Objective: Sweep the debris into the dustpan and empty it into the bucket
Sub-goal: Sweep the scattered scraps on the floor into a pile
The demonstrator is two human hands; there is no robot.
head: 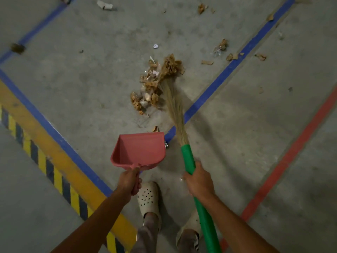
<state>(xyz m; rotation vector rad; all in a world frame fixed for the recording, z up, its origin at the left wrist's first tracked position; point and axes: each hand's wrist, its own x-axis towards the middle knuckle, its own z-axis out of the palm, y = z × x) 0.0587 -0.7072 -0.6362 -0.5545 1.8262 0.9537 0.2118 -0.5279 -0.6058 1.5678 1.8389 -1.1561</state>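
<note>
Two outstretched arms: left hand (129,181) clenched on dustpan (140,152) handle, right hand (199,179) wrapped around broom (188,157).

The grey concrete floor (82,84) carries painted blue lines (228,68), a red line (291,154) and a yellow band with black stripes (54,161). A pile of brown scraps (155,83) lies mid-floor; smaller scraps (222,45) lie scattered beyond it.

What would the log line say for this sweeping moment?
left hand: holds pink dustpan | right hand: grips green broom | debris pile: beyond dustpan, unswept | bucket: unseen
</note>
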